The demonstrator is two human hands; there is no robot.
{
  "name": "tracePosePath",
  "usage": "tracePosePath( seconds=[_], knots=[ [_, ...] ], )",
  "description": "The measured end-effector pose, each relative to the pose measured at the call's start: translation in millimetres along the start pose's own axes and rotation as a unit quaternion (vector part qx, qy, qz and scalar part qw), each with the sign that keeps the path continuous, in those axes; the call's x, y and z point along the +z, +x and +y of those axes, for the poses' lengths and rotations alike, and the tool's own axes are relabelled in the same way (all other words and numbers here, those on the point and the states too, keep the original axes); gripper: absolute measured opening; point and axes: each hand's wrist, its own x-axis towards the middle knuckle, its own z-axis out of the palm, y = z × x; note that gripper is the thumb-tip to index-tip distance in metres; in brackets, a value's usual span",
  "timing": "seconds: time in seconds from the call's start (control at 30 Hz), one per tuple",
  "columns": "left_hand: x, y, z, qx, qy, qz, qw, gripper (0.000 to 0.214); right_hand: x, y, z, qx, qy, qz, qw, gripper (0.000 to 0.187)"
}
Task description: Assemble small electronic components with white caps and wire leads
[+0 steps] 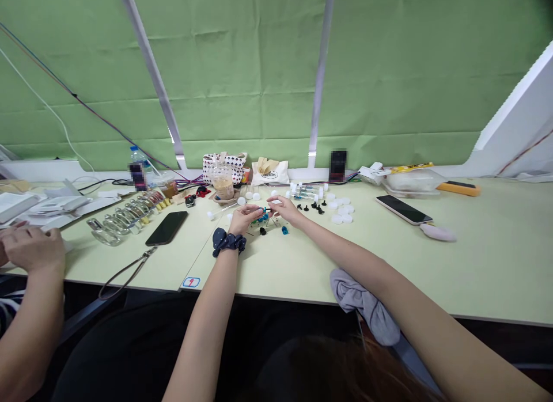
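My left hand, with a dark scrunchie on the wrist, pinches a small teal-and-black part over the table. From the other side, my right hand closes its fingertips on the same part, whose exact kind is too small to make out. Just below lie a blue piece and a black piece. Several black stemmed pieces are scattered right of my hands, beside several white round caps. Clear tubes with white ends lie behind them.
A black phone with a wrist strap and a row of glass bottles lie to the left. A co-worker's hand rests farther left. A drink cup stands behind; another phone lies right. Grey cloth hangs at the front edge.
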Motion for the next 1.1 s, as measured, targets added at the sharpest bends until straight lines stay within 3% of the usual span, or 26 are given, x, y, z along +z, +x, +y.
tracePosePath(
  seconds=[0.07, 0.27, 0.47, 0.63, 0.83, 1.0, 1.1],
  knots=[
    [0.4, -0.1, 0.5, 0.0, 0.004, -0.002, 1.0, 0.043, 1.0, 0.3, 0.4, 0.017, -0.013, 0.005, 1.0, 0.036],
    [3.1, -2.2, 4.4, -0.002, -0.003, 0.006, 1.0, 0.042, -1.5, 0.6, 1.6, -0.031, -0.009, -0.006, 0.999, 0.043],
    [1.4, -0.8, 0.9, -0.005, 0.015, -0.017, 1.0, 0.043, 1.7, -0.5, -0.6, 0.037, -0.003, -0.021, 0.999, 0.031],
    [-1.4, 1.1, -1.4, -0.003, 0.01, -0.002, 1.0, 0.044, 1.2, -1.7, 0.0, -0.012, -0.013, -0.008, 1.0, 0.045],
    [-2.1, 2.4, -3.7, -0.001, 0.02, -0.026, 0.999, 0.043, 1.3, 1.1, 4.9, 0.04, 0.014, -0.025, 0.999, 0.034],
    [-3.1, 2.7, -3.8, 0.005, 0.023, -0.018, 1.0, 0.041, 1.1, 1.2, 5.4, 0.012, 0.013, -0.024, 1.0, 0.042],
    [-2.8, 2.6, -3.9, 0.0, 0.036, -0.026, 0.999, 0.043, 1.2, 1.5, 5.8, 0.037, 0.015, -0.032, 0.999, 0.033]
  ],
)
